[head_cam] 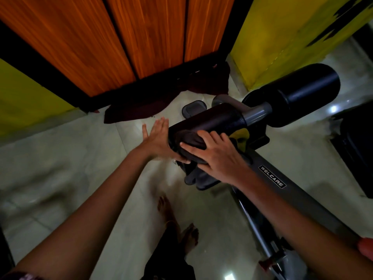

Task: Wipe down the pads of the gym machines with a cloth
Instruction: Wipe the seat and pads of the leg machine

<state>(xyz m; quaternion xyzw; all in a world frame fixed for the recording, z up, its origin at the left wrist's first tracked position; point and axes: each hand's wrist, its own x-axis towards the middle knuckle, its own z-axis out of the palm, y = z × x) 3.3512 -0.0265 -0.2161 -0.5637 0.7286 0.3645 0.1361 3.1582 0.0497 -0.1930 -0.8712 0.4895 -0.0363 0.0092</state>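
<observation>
The right hand point(218, 156) presses a dark cloth point(191, 142) on the roller pad point(212, 120)'s near end; the left hand point(157, 140), fingers straight, steadies its left end face.

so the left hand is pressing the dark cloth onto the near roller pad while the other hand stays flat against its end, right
Not quite: the head view shows the right hand pressing the dark cloth onto the near roller pad, while the left hand lies flat against its end.

Orange wooden door point(113, 37), yellow wall point(282, 37) — dark rag point(141, 104) on pale tiled floor point(60, 158); bare feet point(181, 225)
</observation>
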